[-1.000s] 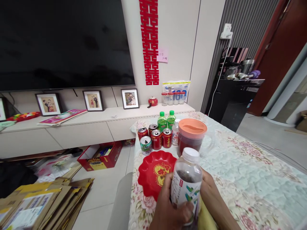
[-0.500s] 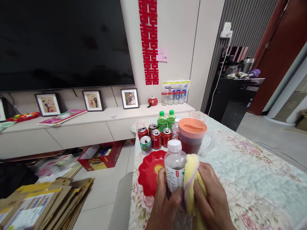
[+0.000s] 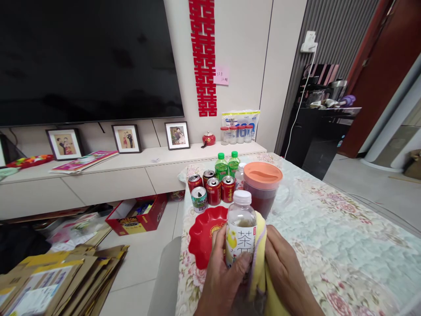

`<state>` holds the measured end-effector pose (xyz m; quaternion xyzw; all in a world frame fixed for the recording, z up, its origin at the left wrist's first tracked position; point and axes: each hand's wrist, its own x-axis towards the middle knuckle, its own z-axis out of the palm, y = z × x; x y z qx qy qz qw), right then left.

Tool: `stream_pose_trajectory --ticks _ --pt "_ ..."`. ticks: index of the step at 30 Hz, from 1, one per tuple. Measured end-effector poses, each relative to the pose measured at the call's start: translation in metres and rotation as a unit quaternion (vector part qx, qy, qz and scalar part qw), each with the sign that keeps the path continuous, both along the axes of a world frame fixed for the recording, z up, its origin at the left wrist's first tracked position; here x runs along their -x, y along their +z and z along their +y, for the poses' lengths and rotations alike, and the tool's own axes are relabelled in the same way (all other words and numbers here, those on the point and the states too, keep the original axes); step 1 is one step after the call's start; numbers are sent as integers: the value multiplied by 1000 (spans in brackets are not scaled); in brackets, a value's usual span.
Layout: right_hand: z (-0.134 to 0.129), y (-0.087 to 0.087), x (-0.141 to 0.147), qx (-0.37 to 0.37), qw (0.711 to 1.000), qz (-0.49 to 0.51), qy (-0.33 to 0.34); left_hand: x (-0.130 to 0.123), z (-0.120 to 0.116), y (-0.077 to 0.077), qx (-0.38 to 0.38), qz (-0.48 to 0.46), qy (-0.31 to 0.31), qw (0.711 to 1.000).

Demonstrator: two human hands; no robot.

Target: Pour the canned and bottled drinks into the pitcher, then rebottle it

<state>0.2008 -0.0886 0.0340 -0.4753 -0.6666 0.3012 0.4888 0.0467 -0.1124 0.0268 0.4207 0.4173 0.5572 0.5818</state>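
The left hand grasps the bottle mid-body, likely the surest hold on slick, squeezable plastic, while the right hand clasps a soft yellow cloth against it.

Even, fairly bright indoor light falls softly around the pitcher, with a faint sheen on its lid, while wide-angle stretching slants the edges far left and right.

The bottle has rotated, bringing its yellow fruit print into view. The yellow cloth, lower at first, has risen against the bottle's side.
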Motion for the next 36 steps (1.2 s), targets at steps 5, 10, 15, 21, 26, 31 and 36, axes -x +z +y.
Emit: stream_pose_trajectory --ticks 5,10,15,21,26,31,36 --pt "-12 6 2 -190 975 -96 -55 -7 3 2 17 -15 48 999" --pt "-20 -4 4 -245 939 -185 -153 -20 -3 -7 7 68 95 993" --pt "-13 -5 -6 -249 950 -139 -129 -28 -10 -5 17 77 97 992" --pt "0 2 -17 -58 996 55 -38 -22 -12 5 35 20 41 998" --pt "3 3 -12 85 978 187 22 -13 -11 0 53 -39 -32 997" --pt "2 2 3 95 983 151 31 -8 -10 -2 67 -100 -30 992" --pt "-2 -7 15 -20 999 41 -11 -2 -6 0 39 -66 27 997"
